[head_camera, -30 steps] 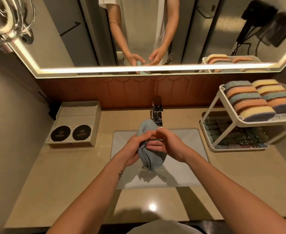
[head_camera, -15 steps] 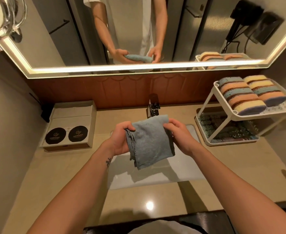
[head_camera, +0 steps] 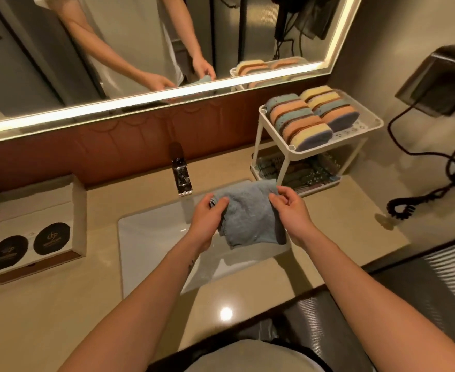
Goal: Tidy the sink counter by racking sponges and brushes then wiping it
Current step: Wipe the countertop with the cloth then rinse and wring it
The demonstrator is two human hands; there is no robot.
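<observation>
The left hand (head_camera: pixel 207 218) and right hand (head_camera: pixel 291 208) are each pinching a top corner of the cloth (head_camera: pixel 250 218), fingers curled round its edge. The cloth is hanging folded over the sink (head_camera: pixel 151 237), just before the tap (head_camera: pixel 182 175). Sponges (head_camera: pixel 307 114) are lying in two rows on the rack (head_camera: pixel 355 131), standing on the counter (head_camera: pixel 328 224).
</observation>
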